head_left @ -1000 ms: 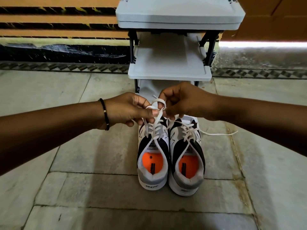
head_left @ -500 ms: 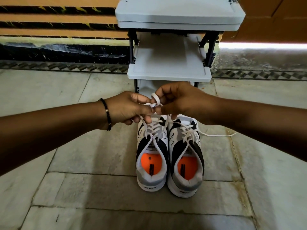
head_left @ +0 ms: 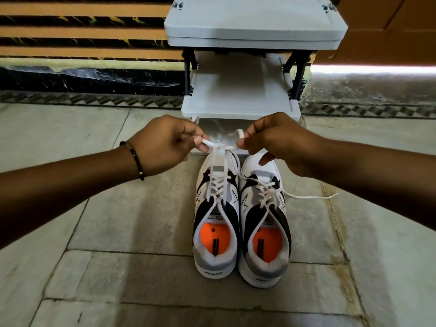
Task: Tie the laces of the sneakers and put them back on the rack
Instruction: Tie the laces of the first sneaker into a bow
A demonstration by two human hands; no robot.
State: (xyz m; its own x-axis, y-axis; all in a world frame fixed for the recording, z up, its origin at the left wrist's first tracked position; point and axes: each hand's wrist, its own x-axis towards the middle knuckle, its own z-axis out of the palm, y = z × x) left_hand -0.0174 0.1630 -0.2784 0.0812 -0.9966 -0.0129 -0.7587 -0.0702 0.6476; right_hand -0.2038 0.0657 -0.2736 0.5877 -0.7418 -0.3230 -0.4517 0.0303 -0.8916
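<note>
Pulling evenly outward, the left hand (head_left: 165, 142) and right hand (head_left: 271, 140), each pinching a lace (head_left: 220, 147) loop just before the rack (head_left: 240, 109), should seat the left sneaker (head_left: 215, 208) bow snugly.

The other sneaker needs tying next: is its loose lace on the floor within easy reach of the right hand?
Probably yes. The loose lace lies bare on the floor just below the right hand, but that hand is pinching the left sneaker's lace.

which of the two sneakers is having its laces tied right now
The left sneaker: both hands pull its laces up. The right sneaker has loose laces, with one end trailing on the floor.
</note>
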